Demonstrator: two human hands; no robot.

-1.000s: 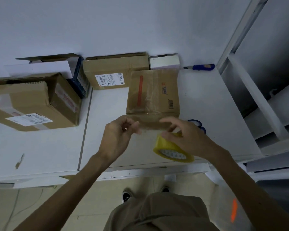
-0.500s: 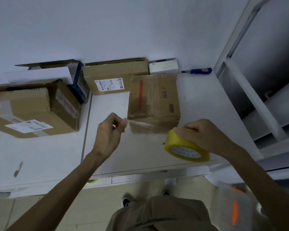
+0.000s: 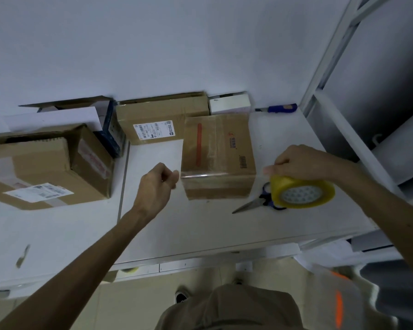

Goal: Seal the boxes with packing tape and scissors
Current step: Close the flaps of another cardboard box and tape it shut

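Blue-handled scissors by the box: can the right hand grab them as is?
Probably not yet: the right hand grips the yellow packing tape roll, which partly hides the handles of the blue-handled metal scissors; only the blades lie exposed.

A packing room: labelled parcels (image 3: 45, 170) crowd a white worktable (image 3: 200, 229) beside shelving (image 3: 367, 91).
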